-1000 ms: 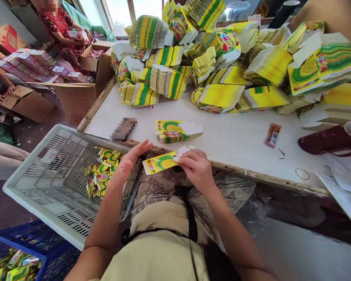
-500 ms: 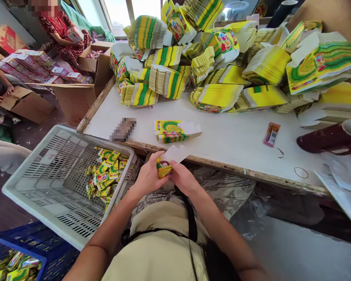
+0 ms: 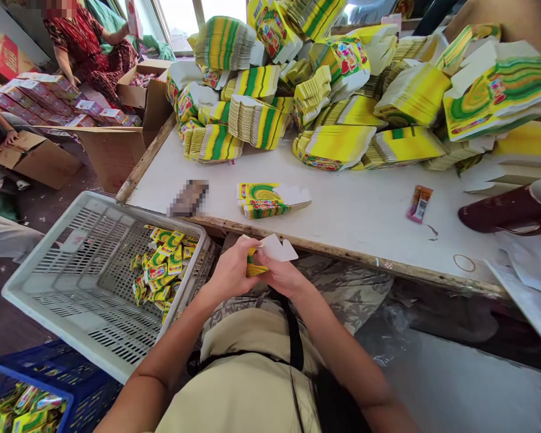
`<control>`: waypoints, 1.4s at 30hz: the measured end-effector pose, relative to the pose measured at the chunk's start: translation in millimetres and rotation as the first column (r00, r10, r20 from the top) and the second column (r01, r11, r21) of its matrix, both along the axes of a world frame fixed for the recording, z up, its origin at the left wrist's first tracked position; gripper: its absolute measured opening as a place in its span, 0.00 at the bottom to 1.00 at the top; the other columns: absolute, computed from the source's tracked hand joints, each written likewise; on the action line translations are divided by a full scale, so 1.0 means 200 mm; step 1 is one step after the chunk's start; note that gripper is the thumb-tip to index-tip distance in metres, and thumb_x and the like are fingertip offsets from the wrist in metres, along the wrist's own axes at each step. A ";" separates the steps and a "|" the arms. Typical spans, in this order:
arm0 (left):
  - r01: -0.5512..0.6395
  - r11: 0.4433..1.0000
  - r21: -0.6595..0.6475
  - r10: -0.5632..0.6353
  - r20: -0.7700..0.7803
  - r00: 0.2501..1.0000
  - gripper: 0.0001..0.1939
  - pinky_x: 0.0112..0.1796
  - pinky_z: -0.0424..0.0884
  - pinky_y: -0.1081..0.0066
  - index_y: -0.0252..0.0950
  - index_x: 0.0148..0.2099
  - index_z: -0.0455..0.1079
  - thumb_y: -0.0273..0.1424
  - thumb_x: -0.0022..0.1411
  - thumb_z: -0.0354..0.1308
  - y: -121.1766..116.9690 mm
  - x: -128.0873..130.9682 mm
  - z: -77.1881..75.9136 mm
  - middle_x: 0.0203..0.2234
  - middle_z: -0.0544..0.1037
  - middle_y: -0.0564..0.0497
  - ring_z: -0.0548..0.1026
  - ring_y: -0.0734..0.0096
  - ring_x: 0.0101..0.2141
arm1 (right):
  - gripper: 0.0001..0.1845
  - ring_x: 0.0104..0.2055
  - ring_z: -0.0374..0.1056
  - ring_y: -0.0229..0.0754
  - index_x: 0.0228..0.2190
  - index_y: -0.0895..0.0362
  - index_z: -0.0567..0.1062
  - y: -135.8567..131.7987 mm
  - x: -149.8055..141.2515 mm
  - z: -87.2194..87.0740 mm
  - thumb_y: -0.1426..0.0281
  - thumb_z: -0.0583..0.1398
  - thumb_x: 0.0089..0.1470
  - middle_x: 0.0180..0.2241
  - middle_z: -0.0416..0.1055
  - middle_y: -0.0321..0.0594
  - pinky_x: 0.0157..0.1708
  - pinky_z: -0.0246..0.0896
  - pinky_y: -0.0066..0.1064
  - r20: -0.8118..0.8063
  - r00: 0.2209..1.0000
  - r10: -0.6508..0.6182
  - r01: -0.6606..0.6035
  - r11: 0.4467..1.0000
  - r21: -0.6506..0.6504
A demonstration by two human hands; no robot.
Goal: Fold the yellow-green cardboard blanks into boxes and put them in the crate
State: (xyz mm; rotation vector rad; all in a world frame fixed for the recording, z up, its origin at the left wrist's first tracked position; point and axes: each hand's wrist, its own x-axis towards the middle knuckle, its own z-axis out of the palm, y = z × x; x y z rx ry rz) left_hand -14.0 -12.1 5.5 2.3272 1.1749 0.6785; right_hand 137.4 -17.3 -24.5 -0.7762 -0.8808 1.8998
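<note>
Carton (image 3: 278, 248), yellow with white flaps, is near the middle of the frame, held between the left hand (image 3: 231, 269) and the right hand (image 3: 286, 278), both with fingers curled around it. Just above, a small stack of cartons (image 3: 261, 199) lies on the white table (image 3: 356, 210); left of centre, a pale crate (image 3: 77, 237) contains yellow-green packets (image 3: 162, 264).

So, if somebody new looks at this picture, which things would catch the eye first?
Probably the big heap of stacked yellow-and-green cardboard cartons along the far side of the white tabletop. Next, perhaps, the pale slatted plastic crate at left, with small yellow-and-green packets inside. At the table's near edge, left hand and right hand hold one white-flapped yellow carton.
</note>
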 end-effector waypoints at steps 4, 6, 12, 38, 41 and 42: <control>-0.010 0.994 -0.113 0.005 -0.041 0.999 0.31 0.37 0.72 0.66 0.41 0.56 0.56 0.25 0.49 0.57 -0.01 -0.01 0.01 0.44 0.69 0.48 0.74 0.62 0.40 | 0.41 0.59 0.66 0.50 0.60 0.50 0.64 -0.02 0.01 -0.03 0.42 0.59 0.51 0.57 0.70 0.45 0.58 0.63 0.44 0.106 0.993 -0.061 0.061 0.998 0.002; -0.020 0.987 -0.159 0.013 -0.045 0.999 0.29 0.38 0.72 0.66 0.41 0.54 0.57 0.25 0.49 0.58 -0.01 -0.01 0.00 0.44 0.69 0.48 0.74 0.62 0.39 | 0.44 0.64 0.60 0.50 0.64 0.50 0.58 -0.05 0.02 -0.03 0.42 0.58 0.52 0.63 0.62 0.45 0.63 0.55 0.45 0.196 0.974 -0.112 0.092 0.990 0.111; -0.079 0.988 -0.132 0.084 0.030 0.996 0.36 0.43 0.73 0.60 0.35 0.60 0.50 0.26 0.50 0.59 -0.01 0.01 -0.07 0.50 0.67 0.39 0.74 0.58 0.43 | 0.31 0.68 0.54 0.49 0.63 0.52 0.62 -0.10 0.02 -0.01 0.63 0.58 0.60 0.66 0.57 0.42 0.68 0.46 0.44 0.493 0.801 -0.339 0.056 0.863 0.502; -0.181 0.983 -0.013 0.178 -0.134 0.975 0.25 0.44 0.72 0.63 0.37 0.52 0.68 0.38 0.54 0.65 0.03 -0.18 0.09 0.43 0.78 0.46 0.76 0.59 0.43 | 0.13 0.63 0.62 0.51 0.40 0.53 0.71 0.01 0.08 0.04 0.67 0.65 0.51 0.62 0.64 0.50 0.59 0.59 0.47 0.559 0.767 -0.313 -0.043 0.845 0.533; -0.370 0.928 -0.041 0.353 -0.221 0.909 0.30 0.43 0.72 0.63 0.38 0.55 0.67 0.46 0.53 0.64 0.03 -0.51 0.16 0.45 0.78 0.45 0.77 0.58 0.43 | 0.18 0.57 0.68 0.50 0.42 0.53 0.68 0.10 0.11 0.09 0.64 0.65 0.51 0.59 0.67 0.49 0.55 0.64 0.45 0.555 0.759 -0.342 -0.026 0.835 0.550; -0.438 0.899 -0.011 0.418 -0.280 0.864 0.32 0.45 0.72 0.60 0.37 0.55 0.68 0.50 0.53 0.63 0.03 -0.63 0.18 0.45 0.78 0.44 0.77 0.55 0.44 | 0.17 0.54 0.69 0.50 0.42 0.53 0.67 0.16 0.13 0.11 0.64 0.64 0.52 0.56 0.70 0.49 0.53 0.65 0.45 0.569 0.713 -0.410 0.004 0.814 0.581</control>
